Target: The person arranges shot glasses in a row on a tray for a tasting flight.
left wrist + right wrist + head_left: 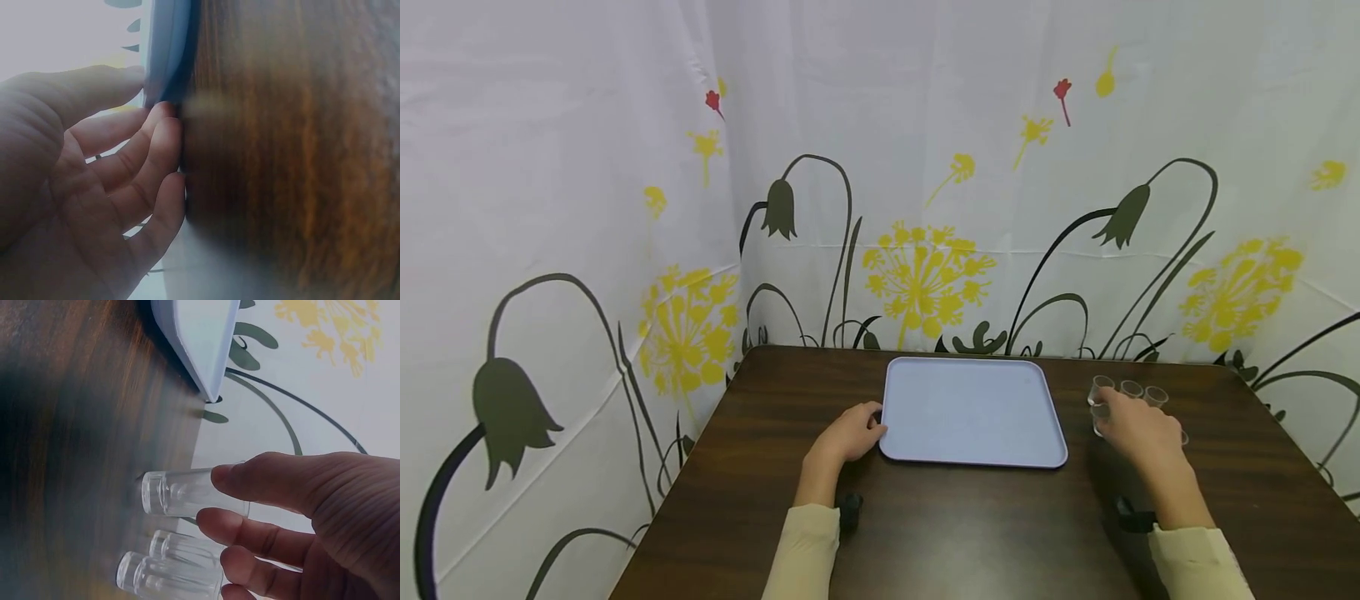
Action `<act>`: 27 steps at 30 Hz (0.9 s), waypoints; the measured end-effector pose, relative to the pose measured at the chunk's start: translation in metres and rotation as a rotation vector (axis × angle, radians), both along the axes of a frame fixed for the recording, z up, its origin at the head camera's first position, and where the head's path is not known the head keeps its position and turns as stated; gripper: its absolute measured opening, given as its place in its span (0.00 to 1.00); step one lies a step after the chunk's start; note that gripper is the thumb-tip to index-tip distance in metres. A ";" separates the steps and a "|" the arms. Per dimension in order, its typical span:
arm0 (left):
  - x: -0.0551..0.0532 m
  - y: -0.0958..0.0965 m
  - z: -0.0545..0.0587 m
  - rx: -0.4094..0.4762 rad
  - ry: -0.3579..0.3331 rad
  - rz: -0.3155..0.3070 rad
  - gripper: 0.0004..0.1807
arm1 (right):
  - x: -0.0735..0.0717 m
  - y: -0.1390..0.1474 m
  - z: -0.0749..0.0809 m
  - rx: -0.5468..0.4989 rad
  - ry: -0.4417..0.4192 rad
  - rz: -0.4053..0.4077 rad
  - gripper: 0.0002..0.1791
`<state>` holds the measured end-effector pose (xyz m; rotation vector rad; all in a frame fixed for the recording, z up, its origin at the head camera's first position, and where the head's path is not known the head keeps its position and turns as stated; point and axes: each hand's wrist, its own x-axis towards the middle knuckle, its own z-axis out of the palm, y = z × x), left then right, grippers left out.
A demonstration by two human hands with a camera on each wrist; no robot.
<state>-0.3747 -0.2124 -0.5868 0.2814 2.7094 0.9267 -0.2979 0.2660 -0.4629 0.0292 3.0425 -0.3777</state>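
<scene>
Here's the pale blue rectangular tray, lying flat on the dark wood-grain table, its long axis running left to right. At its left edge the left hand has hold — thumb up against the rim, fingers bent in close by the same edge, the gap narrow. Over to the right of the tray, the right hand is in among the clear shot glasses. Thumb and forefinger come narrowly about the upper end of one thick-based shot glass — whether they actually pinch it, I can't tell. That glass is upright, long axis vertical, with others close by on its side away from the tray. And behind the tray hangs a white curtain, printed with yellow dandelion heads and drooping green bellflowers.
</scene>
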 end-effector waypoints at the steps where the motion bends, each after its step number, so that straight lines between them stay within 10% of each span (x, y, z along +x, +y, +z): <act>1: 0.002 0.000 0.001 0.001 0.001 0.000 0.30 | 0.000 0.000 0.001 0.004 0.004 0.002 0.27; 4: 0.011 0.003 0.017 0.001 -0.004 0.016 0.30 | -0.001 -0.002 0.005 0.014 0.012 0.013 0.27; 8: 0.038 0.017 0.070 -0.027 0.001 0.033 0.29 | 0.000 -0.003 0.010 0.010 0.000 0.013 0.27; 15: 0.037 0.028 0.078 -0.078 0.024 -0.001 0.29 | 0.009 0.003 0.002 -0.011 -0.022 -0.001 0.26; 17: 0.052 0.037 0.097 -0.091 -0.008 0.027 0.28 | 0.010 0.004 -0.003 -0.011 -0.007 0.013 0.25; 27: 0.061 0.027 0.086 -0.068 -0.014 0.073 0.27 | -0.004 -0.037 0.013 -0.021 0.157 0.057 0.20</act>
